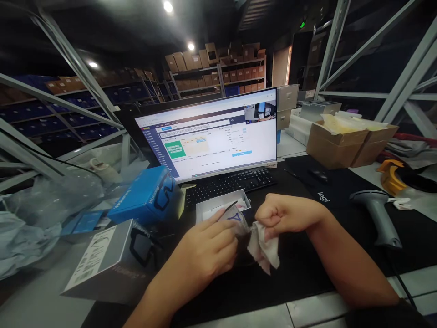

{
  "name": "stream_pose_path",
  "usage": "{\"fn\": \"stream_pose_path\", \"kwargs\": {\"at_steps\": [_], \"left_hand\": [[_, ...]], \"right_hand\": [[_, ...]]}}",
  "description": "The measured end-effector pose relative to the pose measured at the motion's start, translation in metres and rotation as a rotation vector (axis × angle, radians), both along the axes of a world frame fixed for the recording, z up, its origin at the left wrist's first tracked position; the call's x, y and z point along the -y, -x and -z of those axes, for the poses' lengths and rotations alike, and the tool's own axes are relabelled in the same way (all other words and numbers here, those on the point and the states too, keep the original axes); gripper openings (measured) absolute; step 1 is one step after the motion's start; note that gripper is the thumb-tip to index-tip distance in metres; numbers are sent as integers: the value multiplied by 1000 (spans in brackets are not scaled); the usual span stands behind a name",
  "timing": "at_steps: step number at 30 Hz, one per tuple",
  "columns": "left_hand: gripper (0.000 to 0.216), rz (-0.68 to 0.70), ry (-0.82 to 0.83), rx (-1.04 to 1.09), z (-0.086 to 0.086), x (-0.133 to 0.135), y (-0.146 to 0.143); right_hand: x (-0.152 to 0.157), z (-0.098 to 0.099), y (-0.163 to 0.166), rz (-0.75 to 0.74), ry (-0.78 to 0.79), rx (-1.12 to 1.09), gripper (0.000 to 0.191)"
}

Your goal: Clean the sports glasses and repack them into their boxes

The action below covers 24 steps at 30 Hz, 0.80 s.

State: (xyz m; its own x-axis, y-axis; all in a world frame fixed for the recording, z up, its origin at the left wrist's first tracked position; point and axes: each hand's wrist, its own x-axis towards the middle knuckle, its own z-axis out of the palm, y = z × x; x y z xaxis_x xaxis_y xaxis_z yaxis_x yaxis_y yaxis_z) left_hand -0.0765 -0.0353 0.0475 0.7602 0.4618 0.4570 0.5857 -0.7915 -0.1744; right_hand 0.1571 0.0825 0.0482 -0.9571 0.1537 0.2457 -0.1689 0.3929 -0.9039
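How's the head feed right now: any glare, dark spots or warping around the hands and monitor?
Head view: dim room, the monitor brightest and its text washed out; ceiling lamps flare; wide-lens warping bends the rack beams at the edges; left hand, right hand and white cloth are lit sharply enough, but the glasses between them blend into the black mat.

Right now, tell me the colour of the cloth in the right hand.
White: the cloth against the glasses, best in head view.

Both hands meet near the centre.
Left hand (pixel 205 253) lies palm down, fingers pinched together; right hand (pixel 283 216) is balled in a fist, forearm bare.
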Motion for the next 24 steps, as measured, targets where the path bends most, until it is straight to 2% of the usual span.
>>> {"fn": "stream_pose_path", "kwargs": {"at_steps": [3, 5, 10, 13, 16, 20, 24], "left_hand": [[6, 39, 17, 75, -4, 2, 7], [8, 66, 24, 140, -7, 3, 12], [12, 61, 11, 223, -10, 2, 19], [15, 43, 11, 227, -10, 1, 19], [18, 37, 29, 213, -8, -1, 19], [14, 8, 44, 205, -6, -4, 20], [9, -14, 56, 189, -6, -5, 19]], "right_hand": [[-12, 4, -16, -10, 34, -50, 61], [-15, 4, -26, 56, 52, -88, 64], [-17, 1, -39, 539, 229, -281, 62], [-18, 0, -39, 691, 318, -397, 59], [-13, -1, -36, 743, 322, -428, 59], [4, -6, -28, 769, 221, -371, 59], [24, -12, -13, 709, 137, -281, 58]]}}
